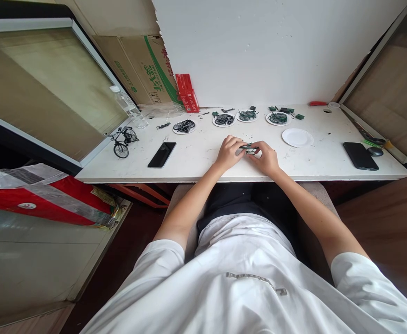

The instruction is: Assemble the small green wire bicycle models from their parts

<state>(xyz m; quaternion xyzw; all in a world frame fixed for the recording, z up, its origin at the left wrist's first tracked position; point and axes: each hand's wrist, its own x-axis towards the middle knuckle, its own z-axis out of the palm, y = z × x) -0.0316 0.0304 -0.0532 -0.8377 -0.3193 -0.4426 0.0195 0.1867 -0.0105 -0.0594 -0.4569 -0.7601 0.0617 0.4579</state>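
Note:
My left hand (230, 152) and my right hand (266, 159) meet over the front middle of the white table, fingers closed on a small dark green plastic model part (249, 148). Fingertips cover both its ends, so its exact shape cannot be made out. Beyond my hands stand paper plates of model pieces: a plate with black bicycle parts (224, 119), a plate with green parts (247, 115) and another plate of green parts (278, 118). A bare white plate (297, 138) lies to the right of my right hand.
An assembled black model bicycle (122, 140) stands at the left near a clear bottle (130, 107). One phone (162, 155) lies left of my hands, another phone (360, 156) at the right beside a mouse-like black object (375, 151). A red box (187, 93) stands at the back.

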